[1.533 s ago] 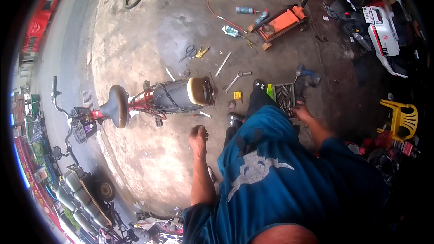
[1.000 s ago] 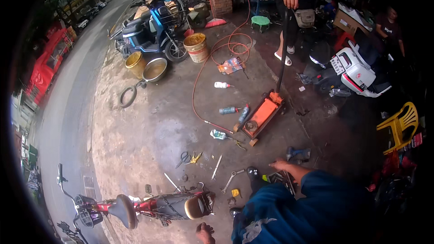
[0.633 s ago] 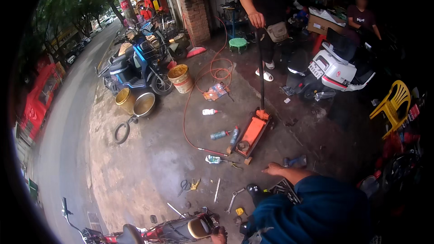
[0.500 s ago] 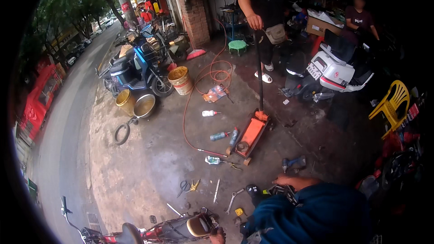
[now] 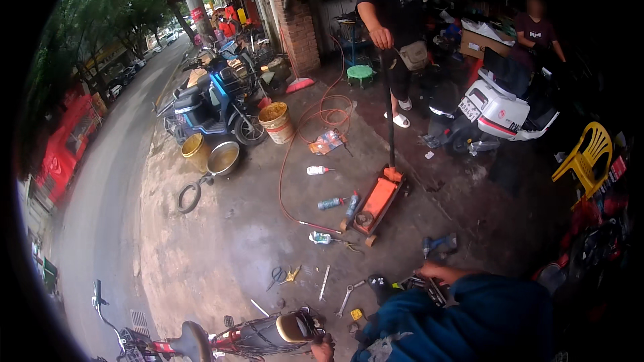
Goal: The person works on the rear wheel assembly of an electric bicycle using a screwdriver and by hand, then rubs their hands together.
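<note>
My right hand [image 5: 435,271] reaches out from a blue sleeve over several metal tools [image 5: 429,288] lying in a dark heap on the ground; its fingers are too small to make out. Beyond it lies a blue cordless drill [image 5: 440,245]. At the lower edge, my left hand [image 5: 323,347] is by the rear end of a red and black bicycle [image 5: 258,336], near its tan and dark rear seat [image 5: 292,328]; whether it grips anything is not clear. Between the hands lie a combination wrench [image 5: 347,298], a yellow tape measure [image 5: 357,314] and a dark cap-like item [image 5: 378,283].
An orange floor jack [image 5: 377,199] stands ahead, its long handle held by a standing person [image 5: 396,13]. Bottles [image 5: 330,203], yellow-handled pliers [image 5: 290,274] and an orange hose [image 5: 285,187] lie about. Farther off are a blue scooter [image 5: 221,97], a white scooter [image 5: 496,108], buckets [image 5: 276,124] and a yellow chair [image 5: 585,161].
The whole view has shifted slightly, so things sit a little farther right and lower. My right hand stays over the tools, and my left stays by the bicycle's rear.
</note>
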A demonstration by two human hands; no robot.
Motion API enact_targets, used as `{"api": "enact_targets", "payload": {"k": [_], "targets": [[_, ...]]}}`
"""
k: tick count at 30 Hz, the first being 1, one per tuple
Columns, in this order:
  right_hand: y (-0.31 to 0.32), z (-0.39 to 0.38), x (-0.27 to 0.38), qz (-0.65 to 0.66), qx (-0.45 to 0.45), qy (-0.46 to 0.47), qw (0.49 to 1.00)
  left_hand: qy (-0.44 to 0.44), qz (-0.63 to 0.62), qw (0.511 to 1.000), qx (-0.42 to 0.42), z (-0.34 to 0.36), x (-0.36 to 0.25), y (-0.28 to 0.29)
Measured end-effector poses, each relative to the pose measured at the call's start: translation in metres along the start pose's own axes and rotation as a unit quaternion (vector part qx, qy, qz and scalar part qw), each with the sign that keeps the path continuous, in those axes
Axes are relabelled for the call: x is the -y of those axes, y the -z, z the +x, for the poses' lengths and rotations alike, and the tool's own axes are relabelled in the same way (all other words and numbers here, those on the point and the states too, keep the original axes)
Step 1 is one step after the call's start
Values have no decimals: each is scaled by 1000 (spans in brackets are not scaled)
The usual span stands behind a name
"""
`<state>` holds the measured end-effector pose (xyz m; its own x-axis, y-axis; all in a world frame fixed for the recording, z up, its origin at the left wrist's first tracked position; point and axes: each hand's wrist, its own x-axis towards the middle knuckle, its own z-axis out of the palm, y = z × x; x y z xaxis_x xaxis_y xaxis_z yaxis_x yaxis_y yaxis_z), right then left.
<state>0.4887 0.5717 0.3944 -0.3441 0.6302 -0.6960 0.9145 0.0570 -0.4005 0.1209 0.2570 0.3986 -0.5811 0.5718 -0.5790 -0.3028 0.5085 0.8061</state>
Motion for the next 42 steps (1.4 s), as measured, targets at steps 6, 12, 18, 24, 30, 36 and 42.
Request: {"api": "enact_targets", "payload": {"k": [6,12,18,24,30,36,42], "targets": [[33,-17,58,126,-80,-23,989,-3,51,998,-48,-35,-71,-14],[63,-9,51,85,57,-62,993,93,11,983,-156,-83,-62,-13],[57,71,-11,35,52,-74,995,250,-19,937,-245,-123,-30,-17],[132,206,93,64,116,-76,988,283,-94,897,-326,-122,-79,-55],[188,286,277,80,175,118,974,341,-88,867,-352,-103,-138,-95],[194,296,313,54,211,102,971,298,-96,881,-356,-51,-171,-104],[221,281,243,-171,164,126,963,231,-129,901,-345,-28,-151,-116]]}}
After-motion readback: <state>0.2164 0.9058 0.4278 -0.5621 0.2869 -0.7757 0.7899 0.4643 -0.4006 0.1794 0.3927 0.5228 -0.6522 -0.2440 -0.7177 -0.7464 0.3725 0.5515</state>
